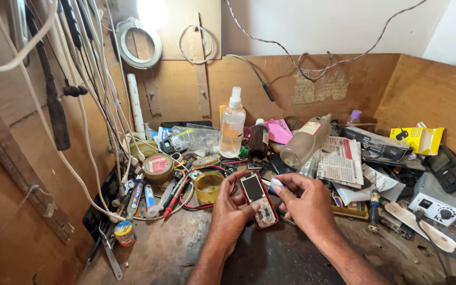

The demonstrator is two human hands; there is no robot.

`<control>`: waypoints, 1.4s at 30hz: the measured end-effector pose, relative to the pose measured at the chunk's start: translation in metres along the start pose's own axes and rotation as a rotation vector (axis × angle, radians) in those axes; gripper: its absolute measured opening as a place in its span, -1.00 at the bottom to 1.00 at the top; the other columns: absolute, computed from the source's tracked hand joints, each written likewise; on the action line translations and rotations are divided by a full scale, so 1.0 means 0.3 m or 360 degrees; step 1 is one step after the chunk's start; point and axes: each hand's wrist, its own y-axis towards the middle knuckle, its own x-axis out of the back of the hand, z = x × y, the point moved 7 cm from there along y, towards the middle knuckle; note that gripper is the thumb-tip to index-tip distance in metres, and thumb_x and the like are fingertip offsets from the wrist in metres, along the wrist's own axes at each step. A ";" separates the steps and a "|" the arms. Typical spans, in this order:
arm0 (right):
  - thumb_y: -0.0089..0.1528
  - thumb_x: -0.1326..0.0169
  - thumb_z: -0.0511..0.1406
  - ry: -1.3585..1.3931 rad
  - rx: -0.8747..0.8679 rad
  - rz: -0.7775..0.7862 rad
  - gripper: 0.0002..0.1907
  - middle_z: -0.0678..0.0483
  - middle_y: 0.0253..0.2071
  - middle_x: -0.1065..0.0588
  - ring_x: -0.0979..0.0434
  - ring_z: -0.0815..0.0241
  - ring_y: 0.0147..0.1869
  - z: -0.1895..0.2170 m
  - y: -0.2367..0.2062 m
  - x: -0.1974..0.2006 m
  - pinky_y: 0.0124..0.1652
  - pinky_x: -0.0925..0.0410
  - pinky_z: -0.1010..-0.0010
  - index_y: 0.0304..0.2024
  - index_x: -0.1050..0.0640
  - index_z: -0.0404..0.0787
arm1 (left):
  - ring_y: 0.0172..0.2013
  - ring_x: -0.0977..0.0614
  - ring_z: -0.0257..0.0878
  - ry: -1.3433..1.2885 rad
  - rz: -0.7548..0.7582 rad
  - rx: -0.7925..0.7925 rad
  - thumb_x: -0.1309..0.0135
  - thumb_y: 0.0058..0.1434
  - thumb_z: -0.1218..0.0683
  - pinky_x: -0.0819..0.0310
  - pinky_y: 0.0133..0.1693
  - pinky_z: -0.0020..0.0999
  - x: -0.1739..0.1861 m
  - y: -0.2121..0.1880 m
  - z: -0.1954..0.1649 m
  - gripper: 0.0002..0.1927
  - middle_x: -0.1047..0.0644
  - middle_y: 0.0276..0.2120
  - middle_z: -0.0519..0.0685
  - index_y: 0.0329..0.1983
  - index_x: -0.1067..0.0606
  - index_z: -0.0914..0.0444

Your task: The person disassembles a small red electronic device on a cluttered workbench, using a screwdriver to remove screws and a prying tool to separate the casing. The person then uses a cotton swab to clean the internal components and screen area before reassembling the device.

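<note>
We're holding a small red phone (257,199) with its keypad cover off, so the circuit board is showing in the lower half and the little screen is sitting up top. It's hovering just above the dark, grimy tabletop (270,258), right in the middle of the bench. Our left hand (229,215) is wrapping around the phone's left edge, fingers curled and gripping it. Our right hand (304,203) is sitting against the phone's right side, thumb and fingertips pinching a small white-tipped tool (275,183) near the top corner. Just left of the phone we're seeing a yellow tub (208,186), with a round tin (158,168) beyond it. Behind, a clear spray bottle (232,125) and a brown bottle (258,139) are standing upright, while a bigger bottle (305,141) is leaning over some papers (341,161).
</note>
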 end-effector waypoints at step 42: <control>0.14 -0.26 -0.39 -0.0371 0.0225 -0.0117 -0.80 -0.12 -0.46 -0.64 -0.65 0.20 -0.49 0.036 0.062 -0.062 -0.47 -0.47 0.32 -0.17 -0.69 -0.28 | -0.08 -0.71 -0.20 0.0096 0.0054 0.0013 -0.10 -0.01 0.48 -0.68 -0.09 -0.31 -0.010 0.003 0.018 -0.19 -0.66 -0.04 0.11 0.34 -0.27 0.21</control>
